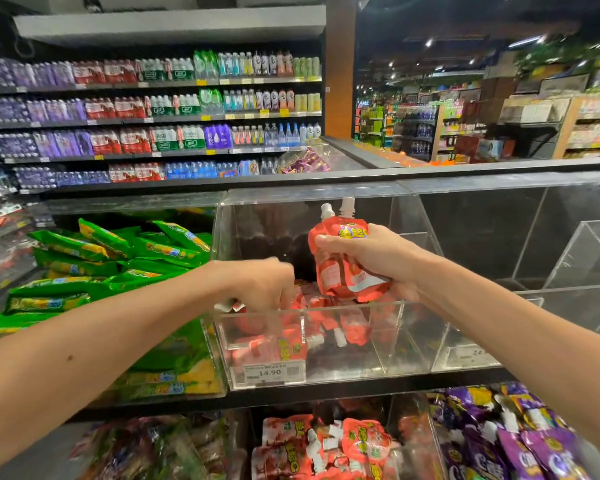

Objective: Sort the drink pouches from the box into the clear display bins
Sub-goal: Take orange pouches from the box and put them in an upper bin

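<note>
My right hand [378, 258] grips two red drink pouches [340, 271] upright, their white spouts pointing up, just above the front edge of the middle clear bin [361, 351]. Several more red pouches [326, 323] lie on the floor of that bin. My left hand [264, 282] reaches down into the bin's left side with curled fingers, and it seems to pinch a red pouch [234, 306] with a white cap. That hand is slightly blurred. No box is in view.
The clear bin on the left holds green pouches [118, 258]. The clear bin on the right [499, 237] shows only an inner divider. The lower row has red pouches [326, 448] and purple pouches [516, 438]. A price label [273, 372] reads 14.90. Bottle shelves stand behind.
</note>
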